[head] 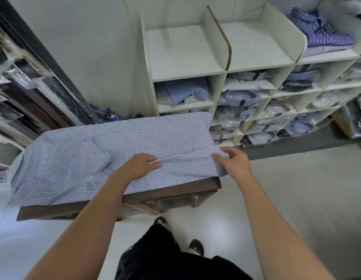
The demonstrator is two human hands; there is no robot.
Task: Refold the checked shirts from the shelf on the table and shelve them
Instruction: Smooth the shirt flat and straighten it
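Note:
A pale blue checked shirt (123,146) lies spread face down across the dark wooden table (171,194), one sleeve folded over at the left. My left hand (140,165) rests on the shirt near its front edge, fingertips pinching a crease of cloth. My right hand (234,161) grips the shirt's right end at the table's corner, thumb and fingers curled round the fabric. A darker blue checked shirt (325,32) lies folded in the top right compartment of the white shelf (224,72).
Two top shelf compartments left of the folded shirt hold nothing. Lower cubbies hold several bagged and folded shirts (242,98). Bagged clothes (18,93) stack at the left. My legs and shoes (195,247) stand on pale floor in front of the table.

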